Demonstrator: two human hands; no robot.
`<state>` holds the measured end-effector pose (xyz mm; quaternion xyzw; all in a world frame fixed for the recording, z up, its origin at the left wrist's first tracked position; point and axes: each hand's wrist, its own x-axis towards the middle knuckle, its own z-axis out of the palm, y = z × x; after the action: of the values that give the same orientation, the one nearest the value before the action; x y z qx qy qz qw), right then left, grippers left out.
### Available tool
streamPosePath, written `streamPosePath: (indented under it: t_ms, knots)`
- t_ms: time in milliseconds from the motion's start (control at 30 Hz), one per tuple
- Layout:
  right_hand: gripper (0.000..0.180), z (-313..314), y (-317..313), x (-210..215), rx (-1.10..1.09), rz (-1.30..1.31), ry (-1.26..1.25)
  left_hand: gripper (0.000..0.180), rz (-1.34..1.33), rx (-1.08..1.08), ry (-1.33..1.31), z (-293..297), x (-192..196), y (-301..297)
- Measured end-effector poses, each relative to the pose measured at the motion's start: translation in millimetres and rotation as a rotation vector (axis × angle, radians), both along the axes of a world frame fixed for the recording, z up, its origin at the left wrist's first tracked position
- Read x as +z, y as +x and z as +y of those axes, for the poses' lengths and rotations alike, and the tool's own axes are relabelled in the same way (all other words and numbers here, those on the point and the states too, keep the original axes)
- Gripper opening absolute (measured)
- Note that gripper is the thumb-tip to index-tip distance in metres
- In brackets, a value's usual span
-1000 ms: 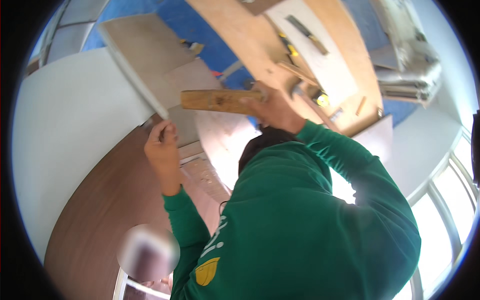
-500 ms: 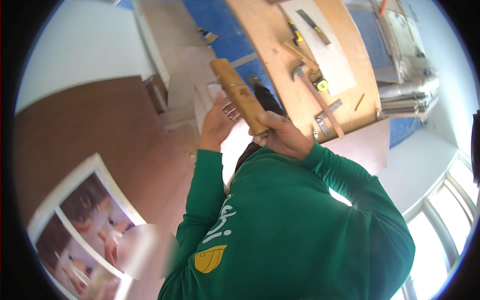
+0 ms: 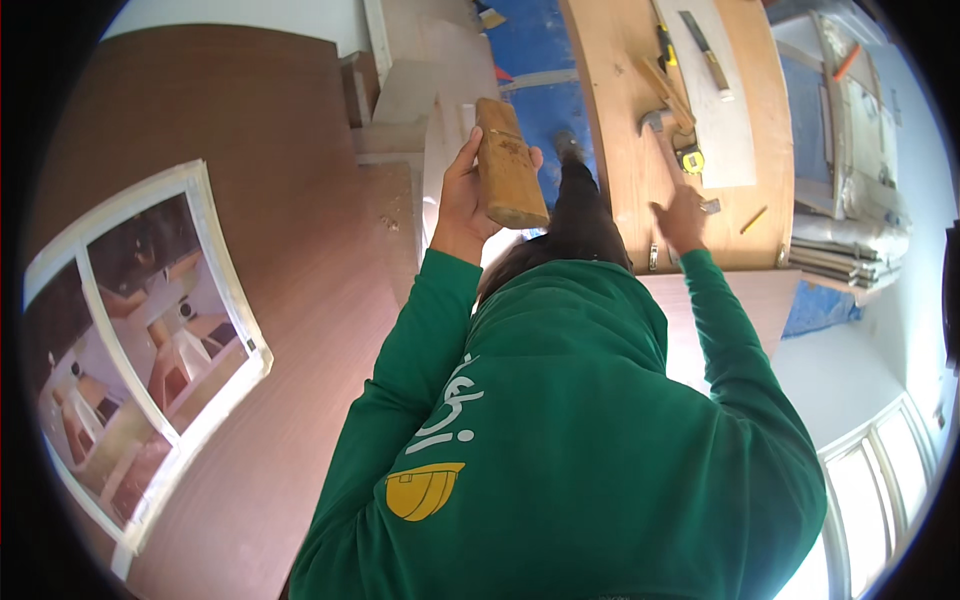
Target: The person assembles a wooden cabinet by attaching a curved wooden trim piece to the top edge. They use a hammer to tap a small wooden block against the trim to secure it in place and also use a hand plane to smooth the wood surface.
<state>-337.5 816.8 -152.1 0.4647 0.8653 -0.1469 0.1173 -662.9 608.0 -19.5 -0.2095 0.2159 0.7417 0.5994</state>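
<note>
My left hand (image 3: 462, 205) is closed around a wooden hand plane (image 3: 508, 165), a yellowish-brown block with a narrow slot across its face. It is held in the air, tilted, to the left of the workbench (image 3: 620, 225). Over the bench, my right hand (image 3: 684, 220) is closed on the wooden handle of a claw hammer (image 3: 668, 150). The hammer's head points away from me; the grip end is hidden by the hand. Beside the hammer are a yellow tape measure (image 3: 691, 158) and a metal square (image 3: 711, 206), mostly covered.
On the bench lie a wooden strip (image 3: 665, 88), a pale board (image 3: 722, 135), a saw-like tool (image 3: 706, 55), a yellow-black cutter (image 3: 665, 45) and a yellow pencil (image 3: 754, 220). A brown panel (image 3: 240, 120) and a white-framed window (image 3: 215, 290) are at left.
My right hand has let go of the plane and moved right onto the hammer handle. My left hand has taken hold of the plane, which has turned. The view has shifted.
</note>
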Motion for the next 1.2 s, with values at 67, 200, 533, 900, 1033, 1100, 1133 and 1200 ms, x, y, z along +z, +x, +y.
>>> streamPosePath:
  t_ms: [67,200,533,900,1033,1100,1133,1200]
  knots:
    - [0.062,29,32,-42,-0.14,-0.284,-0.047,0.057,-0.052,0.132,-0.016,-4,12,5]
    - [0.05,48,53,-93,-0.215,-0.244,-0.245,0.051,-0.055,0.208,0.05,-6,40,9]
    - [0.056,28,39,-17,-0.453,-0.007,-0.371,0.048,0.934,0.201,-0.272,2,68,17]
    - [0.057,20,-94,162,-0.248,0.933,-1.435,0.058,2.137,0.199,-0.32,15,117,82]
    - [0.044,27,-130,179,-0.289,0.99,-1.709,0.074,2.161,0.282,-0.259,18,128,95]
    - [0.042,15,-138,181,-0.292,1.045,-1.796,0.08,1.743,0.298,-0.182,19,131,104]
    - [0.042,9,-138,181,-0.28,1.078,-1.867,0.083,1.497,0.265,-0.126,18,131,110]
    - [0.037,0,-143,176,-0.448,1.061,-1.903,0.08,1.512,0.226,-0.122,14,130,114]
